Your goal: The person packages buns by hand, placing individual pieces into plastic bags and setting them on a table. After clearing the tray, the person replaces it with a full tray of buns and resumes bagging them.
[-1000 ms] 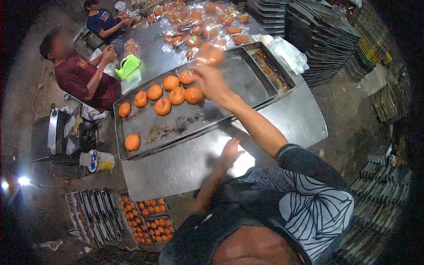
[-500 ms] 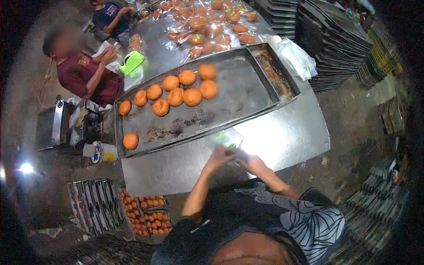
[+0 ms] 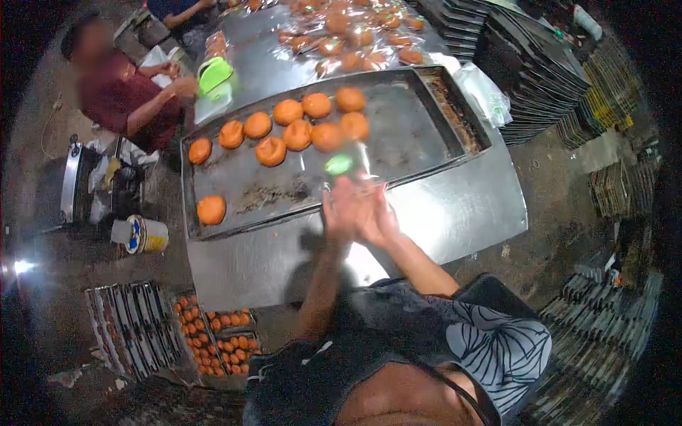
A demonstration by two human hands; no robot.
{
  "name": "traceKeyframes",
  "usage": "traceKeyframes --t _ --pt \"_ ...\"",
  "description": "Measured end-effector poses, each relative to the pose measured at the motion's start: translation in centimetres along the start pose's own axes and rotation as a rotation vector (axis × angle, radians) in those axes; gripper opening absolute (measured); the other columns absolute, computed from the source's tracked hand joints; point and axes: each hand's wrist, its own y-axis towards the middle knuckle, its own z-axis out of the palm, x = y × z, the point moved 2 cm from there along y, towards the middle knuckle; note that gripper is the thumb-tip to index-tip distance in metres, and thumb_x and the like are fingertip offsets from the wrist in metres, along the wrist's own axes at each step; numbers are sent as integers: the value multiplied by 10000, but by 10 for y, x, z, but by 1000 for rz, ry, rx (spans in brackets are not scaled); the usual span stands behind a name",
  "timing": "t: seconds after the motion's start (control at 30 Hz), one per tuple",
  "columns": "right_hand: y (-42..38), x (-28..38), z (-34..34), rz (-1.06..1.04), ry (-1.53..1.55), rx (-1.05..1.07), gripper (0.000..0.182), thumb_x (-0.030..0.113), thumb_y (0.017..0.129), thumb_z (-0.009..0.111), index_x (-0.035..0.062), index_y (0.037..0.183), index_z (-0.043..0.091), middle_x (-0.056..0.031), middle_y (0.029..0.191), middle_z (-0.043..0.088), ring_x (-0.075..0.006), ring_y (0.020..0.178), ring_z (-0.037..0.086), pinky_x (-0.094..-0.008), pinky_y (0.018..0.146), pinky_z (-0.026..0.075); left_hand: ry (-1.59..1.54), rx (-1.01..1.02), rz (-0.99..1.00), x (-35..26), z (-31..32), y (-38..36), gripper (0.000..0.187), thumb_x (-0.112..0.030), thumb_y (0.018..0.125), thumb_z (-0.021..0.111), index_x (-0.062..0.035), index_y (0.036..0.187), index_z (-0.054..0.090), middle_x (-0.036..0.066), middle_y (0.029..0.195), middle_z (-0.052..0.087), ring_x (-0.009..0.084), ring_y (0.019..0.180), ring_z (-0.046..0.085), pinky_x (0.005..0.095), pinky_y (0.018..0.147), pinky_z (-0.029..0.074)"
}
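Both hands are raised together over the near edge of the metal tray [image 3: 398, 153], blurred by motion. My left hand [image 3: 341, 209] and my right hand [image 3: 380, 216] are closed on a clear plastic bag with a green label [image 3: 339, 165]. Just beyond the bag, two rows of round orange-brown buns [image 3: 288, 112] lie in the tray. One more bun [image 3: 211, 210] sits apart near the tray's left end.
Wrapped buns [image 3: 355, 39] cover the table's far part. A green object [image 3: 214, 74] and a co-worker [image 3: 128, 92] are at the left. Plastic bags [image 3: 484, 92] lie at the tray's right corner. Tray stacks [image 3: 526, 71] and a bucket [image 3: 148, 234] stand around the table.
Both hands have moved from the table's near part forward and up to the tray's edge, carrying the bag. The co-worker's arm has reached toward the green object.
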Motion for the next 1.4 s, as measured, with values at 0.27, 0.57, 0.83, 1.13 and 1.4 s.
traceKeyframes --t 0.27,0.57,0.83,1.13,1.4 --pt "153 -20 -35 -376 -2419 -302 605 304 702 598 51 1200 364 -240 1226 336 -453 1032 370 -528 842 331 -317 -219 187 -138 -97 21 294 -185 847 468 -52 1102 404 61 843 538 190 847 552 356 767 476" --pt "124 -55 -48 -489 -2370 -94 329 168 646 588 33 945 574 -219 875 560 -347 862 503 -432 778 394 -435 -518 314 -183 -154 33 399 -198 790 531 8 1082 352 121 1002 410 244 913 462 440 858 404" --pt "122 -25 -48 -344 -2434 -123 669 184 595 696 81 1169 369 -201 1121 408 -402 985 422 -442 818 380 -386 -400 186 -140 -88 34 414 -177 760 549 -20 1089 353 113 1024 379 252 951 438 435 872 399" --pt "50 -39 21 -785 -1907 367 619 160 526 712 116 1100 485 -121 1125 471 -320 939 459 -398 805 399 -410 -489 356 -158 -78 24 525 -103 730 523 -67 1192 277 94 984 441 252 912 471 464 812 440" --pt "2 -25 34 -908 -2027 276 672 142 535 671 103 1168 449 -106 1136 486 -274 792 498 -341 694 431 36 -74 18 -105 22 -4 451 -339 816 405 -80 1184 401 116 1141 452 269 1012 479 401 859 398"
